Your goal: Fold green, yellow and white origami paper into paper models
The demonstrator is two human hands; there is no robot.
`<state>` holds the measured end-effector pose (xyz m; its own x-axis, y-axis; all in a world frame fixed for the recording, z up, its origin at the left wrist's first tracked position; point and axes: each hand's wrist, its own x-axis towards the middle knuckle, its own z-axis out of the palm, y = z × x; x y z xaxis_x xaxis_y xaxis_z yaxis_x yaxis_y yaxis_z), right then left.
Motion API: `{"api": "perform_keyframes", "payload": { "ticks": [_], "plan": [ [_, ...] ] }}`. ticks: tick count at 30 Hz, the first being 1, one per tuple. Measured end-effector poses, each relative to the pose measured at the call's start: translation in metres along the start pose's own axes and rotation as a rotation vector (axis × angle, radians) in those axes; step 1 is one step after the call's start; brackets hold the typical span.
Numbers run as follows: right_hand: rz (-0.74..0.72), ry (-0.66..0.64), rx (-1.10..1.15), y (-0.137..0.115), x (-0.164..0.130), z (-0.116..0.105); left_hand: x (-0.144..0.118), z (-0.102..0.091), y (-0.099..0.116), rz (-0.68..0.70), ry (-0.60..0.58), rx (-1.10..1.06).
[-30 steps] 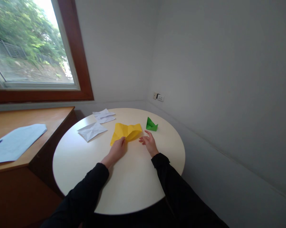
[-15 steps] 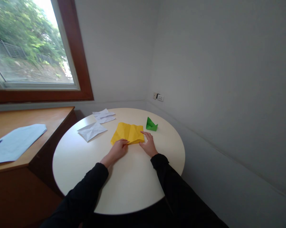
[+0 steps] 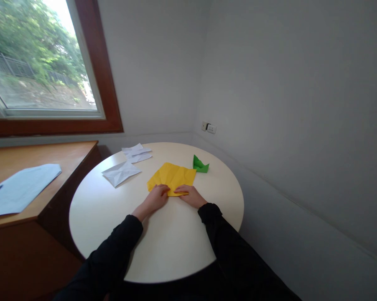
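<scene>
Two hands meet at the near edge of one yellow paper sheet [image 3: 172,177], and everything else in the room stands back from that spot. The round white table [image 3: 163,246] carries it all; beside it on the person's left a wooden desk [image 3: 28,156] runs under the window [image 3: 41,62] and holds a pale blue sheet [image 3: 22,186].

The yellow paper sheet lies flat near the middle of the table, creased, its long axis running from the person's near left toward the far right. It lies straight ahead of the fingers, spreading away from them toward the wall. The left hand [image 3: 157,197] presses on the near left part of the sheet, fingers laid flat on it rather than curled. The right hand [image 3: 190,195] lies just beside it, its fingers stretched leftward along the near edge; whether they pinch a folded flap or only press it down I cannot tell. The hands nearly touch, so neither is clearly the nearer.

Farther off, a creased white sheet [image 3: 121,172] lies to the left of the yellow one, apart from it, and a smaller crumpled white sheet [image 3: 136,152] sits beyond that. A small green folded paper figure [image 3: 200,165] stands just beside the yellow sheet's far right corner. No containers are in view.
</scene>
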<state>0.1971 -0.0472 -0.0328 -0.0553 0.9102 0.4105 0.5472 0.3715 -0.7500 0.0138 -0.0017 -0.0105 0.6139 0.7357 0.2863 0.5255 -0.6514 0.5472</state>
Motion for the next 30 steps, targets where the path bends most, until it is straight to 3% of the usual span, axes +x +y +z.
{"api": "perform_keyframes", "payload": {
  "ticks": [13, 20, 30],
  "plan": [
    [0.061, 0.009, -0.007, -0.003, 0.0, 0.001, -0.002, 0.001, -0.004, 0.025, -0.096, 0.094],
    [0.076, 0.016, -0.049, -0.002, 0.001, 0.001, -0.002, 0.0, -0.005, 0.036, -0.09, 0.14],
    [0.009, -0.041, -0.174, -0.006, -0.003, 0.001, -0.003, 0.005, -0.012, -0.079, -0.019, 0.232]
  ]
}}
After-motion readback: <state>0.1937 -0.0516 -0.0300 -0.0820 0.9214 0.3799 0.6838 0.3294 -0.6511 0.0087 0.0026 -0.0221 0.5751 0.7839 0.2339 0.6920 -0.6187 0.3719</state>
